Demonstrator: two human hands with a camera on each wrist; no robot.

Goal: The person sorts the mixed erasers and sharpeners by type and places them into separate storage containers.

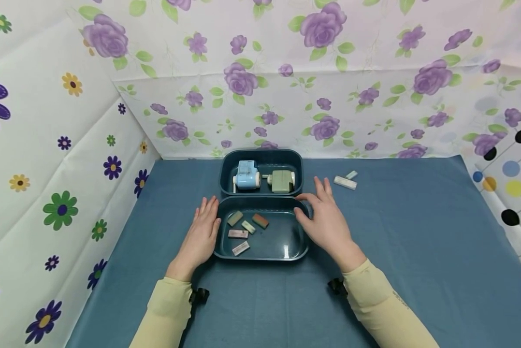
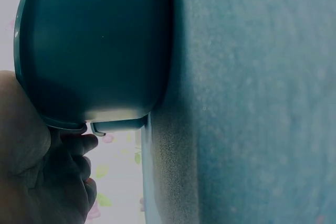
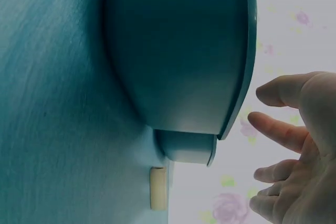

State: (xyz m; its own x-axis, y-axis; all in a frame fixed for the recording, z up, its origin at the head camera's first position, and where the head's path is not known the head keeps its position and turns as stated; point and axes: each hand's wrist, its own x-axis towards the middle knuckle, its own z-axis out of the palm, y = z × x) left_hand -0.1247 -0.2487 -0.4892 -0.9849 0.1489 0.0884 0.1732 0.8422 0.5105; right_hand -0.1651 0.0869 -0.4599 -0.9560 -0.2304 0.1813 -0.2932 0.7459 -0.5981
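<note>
Two dark teal trays stand end to end on the blue tablecloth [image 1: 417, 241]. The near tray [image 1: 260, 257] holds several small erasers [image 1: 238, 234]. In the far tray [image 1: 262, 152] lie a light blue sharpener [image 1: 247, 175] and a grey-green sharpener [image 1: 282, 181]. My left hand [image 1: 201, 232] lies flat against the near tray's left rim, fingers straight. My right hand [image 1: 325, 217] hovers at the tray's right rim with fingers spread. The left wrist view shows the tray wall [image 2: 100, 45] with my left hand [image 2: 47, 177] at its rim. In the right wrist view, my right hand [image 3: 299, 145] is apart from the tray wall [image 3: 178, 51].
Two loose erasers, a white one [image 1: 345, 182] and a pale green one [image 1: 351, 174], lie on the cloth right of the far tray; one eraser [image 3: 157, 188] shows in the right wrist view. Flowered walls enclose the table at the back and left.
</note>
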